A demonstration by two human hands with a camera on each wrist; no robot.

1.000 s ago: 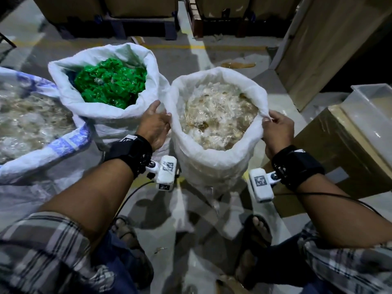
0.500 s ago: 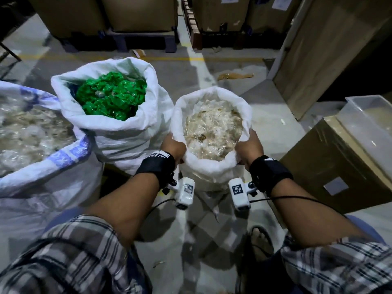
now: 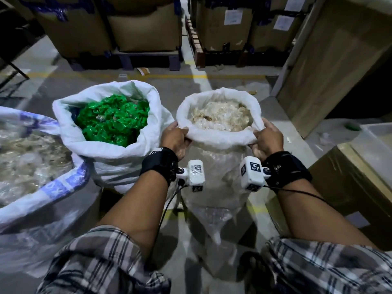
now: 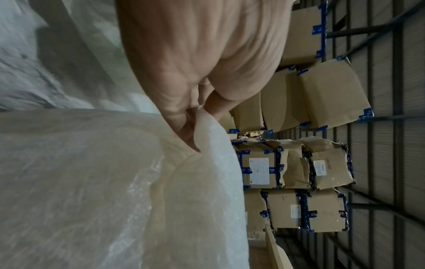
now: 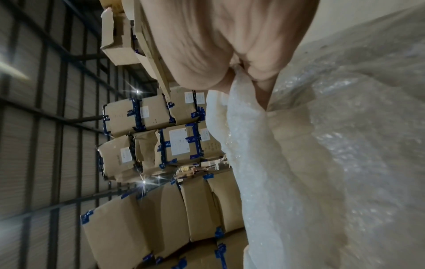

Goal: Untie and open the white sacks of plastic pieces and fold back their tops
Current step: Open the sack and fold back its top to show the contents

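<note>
Two hands, left hand (image 3: 177, 136) and right hand (image 3: 267, 139), gripping one of three open sacks (image 3: 218, 136).

Warehouse: stacked taped cartons (image 3: 146, 28), pallets (image 3: 148, 58), concrete floor (image 3: 63, 81).

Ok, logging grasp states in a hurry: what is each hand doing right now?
Left hand: closed, gripping the folded rim of the sack of pale plastic pieces on its left side.
Right hand: closed, gripping the same rim on its right side.

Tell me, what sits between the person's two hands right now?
In the head view, the sack of pale plastic pieces: the left hand and right hand each grip its folded-back rim on opposite sides.
</note>
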